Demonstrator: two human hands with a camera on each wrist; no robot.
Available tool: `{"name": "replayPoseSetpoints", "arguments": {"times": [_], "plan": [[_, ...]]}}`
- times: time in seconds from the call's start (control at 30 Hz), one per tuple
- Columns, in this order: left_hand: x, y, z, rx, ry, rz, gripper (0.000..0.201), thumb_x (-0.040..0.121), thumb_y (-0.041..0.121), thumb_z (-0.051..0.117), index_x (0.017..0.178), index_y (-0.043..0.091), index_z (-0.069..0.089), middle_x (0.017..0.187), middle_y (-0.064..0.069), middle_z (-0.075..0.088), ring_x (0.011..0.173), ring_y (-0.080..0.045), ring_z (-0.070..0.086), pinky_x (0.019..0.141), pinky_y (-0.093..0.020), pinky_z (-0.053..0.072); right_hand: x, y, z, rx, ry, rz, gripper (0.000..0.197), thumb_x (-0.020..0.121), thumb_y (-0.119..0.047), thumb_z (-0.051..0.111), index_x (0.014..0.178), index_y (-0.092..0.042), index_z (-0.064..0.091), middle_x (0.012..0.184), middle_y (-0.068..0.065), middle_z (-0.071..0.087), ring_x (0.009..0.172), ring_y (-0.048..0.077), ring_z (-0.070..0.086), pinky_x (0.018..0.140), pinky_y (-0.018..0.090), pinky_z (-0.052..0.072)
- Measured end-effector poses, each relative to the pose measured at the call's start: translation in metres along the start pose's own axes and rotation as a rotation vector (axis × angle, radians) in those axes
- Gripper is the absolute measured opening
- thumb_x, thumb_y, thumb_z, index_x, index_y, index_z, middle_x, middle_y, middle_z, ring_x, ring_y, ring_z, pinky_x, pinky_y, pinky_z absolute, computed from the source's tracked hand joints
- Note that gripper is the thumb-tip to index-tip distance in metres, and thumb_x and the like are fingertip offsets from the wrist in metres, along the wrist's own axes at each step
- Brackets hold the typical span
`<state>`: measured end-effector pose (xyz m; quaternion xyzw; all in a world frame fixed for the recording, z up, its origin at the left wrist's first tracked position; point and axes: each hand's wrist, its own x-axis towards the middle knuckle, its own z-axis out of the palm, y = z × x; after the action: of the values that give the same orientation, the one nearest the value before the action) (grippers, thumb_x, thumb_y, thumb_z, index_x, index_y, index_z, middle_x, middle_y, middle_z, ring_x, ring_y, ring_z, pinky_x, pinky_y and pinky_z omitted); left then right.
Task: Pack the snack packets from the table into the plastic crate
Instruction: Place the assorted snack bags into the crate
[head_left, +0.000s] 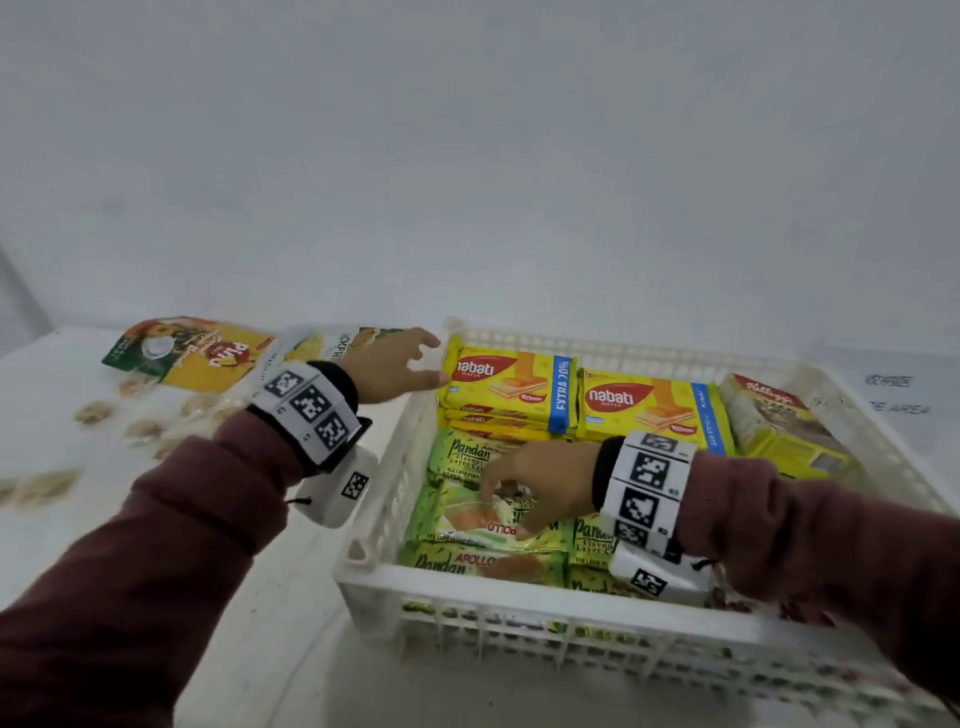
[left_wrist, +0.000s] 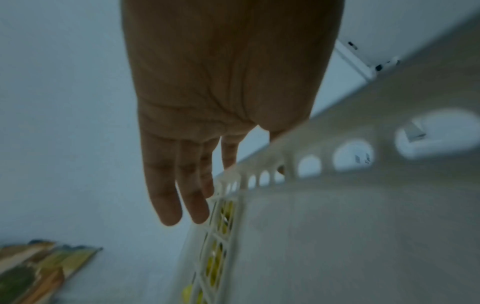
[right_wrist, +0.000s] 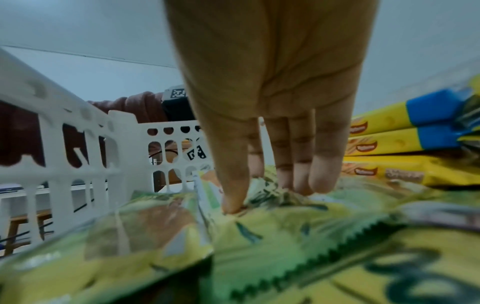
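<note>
Green Pandan packet (head_left: 483, 512) under flat right hand (head_left: 540, 480).

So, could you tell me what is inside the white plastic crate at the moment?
The crate holds yellow Nabati wafer packs, green Pandan cake packets under the right hand, and a yellow Kellogg's box. Lower layers are covered.

The right hand (head_left: 535, 480) covers the middle of a green Pandan packet (head_left: 467, 512), so most of its print is hidden. The wrist band (head_left: 644, 499) hides the packets below it. In the left wrist view the crate wall (left_wrist: 337, 226) is smeared by blur — the yellow packs behind its slots (left_wrist: 215, 265) cannot be read — and a pouch (left_wrist: 39, 267) is cut off at the lower left corner. The left hand (head_left: 395, 371) masks part of the white pouch (head_left: 332, 345) on the table.
</note>
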<state>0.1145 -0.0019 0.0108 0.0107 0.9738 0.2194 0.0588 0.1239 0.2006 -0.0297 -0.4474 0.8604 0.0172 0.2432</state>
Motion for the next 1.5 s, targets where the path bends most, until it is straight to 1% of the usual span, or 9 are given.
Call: {"name": "replayPoseSetpoints", "arguments": {"times": [0.2, 0.4, 0.5, 0.6, 0.97, 1.2, 1.27, 1.33, 1.5], "plan": [[0.007, 0.001, 0.029, -0.203, -0.007, 0.002, 0.062, 0.096, 0.025, 0.047, 0.147, 0.021, 0.013, 0.154, -0.009, 0.021, 0.132, -0.023, 0.035, 0.103, -0.032, 0.031, 0.008, -0.014, -0.001, -0.085, 0.112, -0.111, 0.065, 0.084, -0.017, 0.063, 0.140, -0.019, 0.032, 0.131, 0.011, 0.047, 0.112, 0.026, 0.050, 0.089, 0.036, 0.044], [0.016, -0.005, 0.036, -0.303, 0.034, 0.017, 0.061, 0.094, 0.009, 0.042, 0.146, 0.027, 0.015, 0.133, -0.017, 0.041, 0.067, 0.001, 0.033, 0.062, -0.016, 0.029, 0.021, -0.031, -0.011, -0.098, 0.081, -0.206, 0.053, 0.091, -0.020, 0.055, 0.138, -0.012, 0.031, 0.129, 0.016, 0.048, 0.112, 0.029, 0.052, 0.082, 0.033, 0.043], [0.013, -0.004, 0.037, -0.326, 0.037, 0.009, 0.062, 0.094, 0.008, 0.041, 0.147, 0.026, 0.014, 0.148, -0.016, 0.031, 0.106, -0.020, 0.051, 0.079, -0.027, 0.034, 0.028, -0.033, -0.005, -0.215, 0.096, -0.177, 0.050, 0.087, -0.012, 0.060, 0.132, -0.007, 0.039, 0.123, 0.017, 0.048, 0.111, 0.029, 0.050, 0.081, 0.033, 0.043], [0.009, -0.001, 0.038, -0.368, 0.036, 0.014, 0.062, 0.094, 0.004, 0.040, 0.148, 0.022, 0.013, 0.154, -0.008, 0.019, 0.138, -0.023, 0.025, 0.102, -0.029, 0.025, 0.028, -0.036, -0.001, -0.187, 0.078, -0.165, 0.053, 0.082, 0.000, 0.060, 0.130, -0.008, 0.042, 0.121, 0.018, 0.050, 0.107, 0.032, 0.053, 0.084, 0.039, 0.047], [0.013, -0.006, 0.040, -0.431, 0.022, -0.018, 0.063, 0.091, 0.017, 0.048, 0.145, 0.031, 0.020, 0.140, -0.014, 0.041, 0.125, -0.030, 0.044, 0.106, -0.041, 0.035, -0.028, -0.010, -0.075, 0.148, 0.526, -0.041, 0.016, 0.079, -0.029, 0.072, 0.085, -0.016, 0.063, 0.068, -0.001, 0.060, 0.053, 0.008, 0.050, 0.056, 0.025, 0.040], [0.016, -0.006, 0.030, -0.189, -0.082, -0.028, 0.068, 0.094, 0.022, 0.042, 0.148, 0.031, 0.003, 0.149, -0.015, 0.027, 0.117, -0.026, 0.046, 0.097, -0.035, 0.035, -0.012, 0.019, -0.019, 0.378, 0.272, 0.286, 0.042, 0.093, -0.036, 0.051, 0.070, -0.002, 0.053, 0.060, 0.012, 0.059, 0.050, 0.031, 0.062, 0.035, 0.012, 0.035], [0.017, -0.003, 0.017, -0.074, -0.193, -0.072, 0.081, 0.086, 0.042, 0.050, 0.148, 0.032, -0.001, 0.136, -0.017, 0.038, 0.094, -0.022, 0.051, 0.073, -0.028, 0.043, -0.013, 0.020, -0.012, 0.417, 0.217, 0.319, 0.045, 0.094, -0.038, 0.049, 0.059, -0.009, 0.044, 0.048, 0.003, 0.053, 0.030, 0.010, 0.051, 0.031, 0.012, 0.033], [0.017, 0.008, 0.001, 0.075, -0.262, -0.094, 0.075, 0.092, 0.039, 0.050, 0.149, 0.027, 0.002, 0.143, -0.019, 0.036, 0.110, -0.031, 0.053, 0.066, -0.023, 0.042, -0.014, 0.018, -0.008, 0.290, 0.219, 0.351, 0.049, 0.094, -0.040, 0.049, 0.054, -0.012, 0.040, 0.033, -0.005, 0.043, 0.023, 0.005, 0.037, 0.033, 0.017, 0.032], [0.008, 0.061, -0.035, 0.342, -0.161, -0.036, 0.054, 0.095, 0.038, 0.046, 0.142, 0.018, 0.032, 0.146, -0.005, 0.039, 0.131, -0.020, 0.039, 0.107, -0.027, 0.027, -0.014, 0.005, 0.003, 0.044, 0.246, 0.399, 0.046, 0.092, -0.042, 0.050, 0.059, -0.013, 0.037, 0.058, 0.000, 0.040, 0.049, 0.013, 0.038, 0.045, 0.024, 0.032]]}}
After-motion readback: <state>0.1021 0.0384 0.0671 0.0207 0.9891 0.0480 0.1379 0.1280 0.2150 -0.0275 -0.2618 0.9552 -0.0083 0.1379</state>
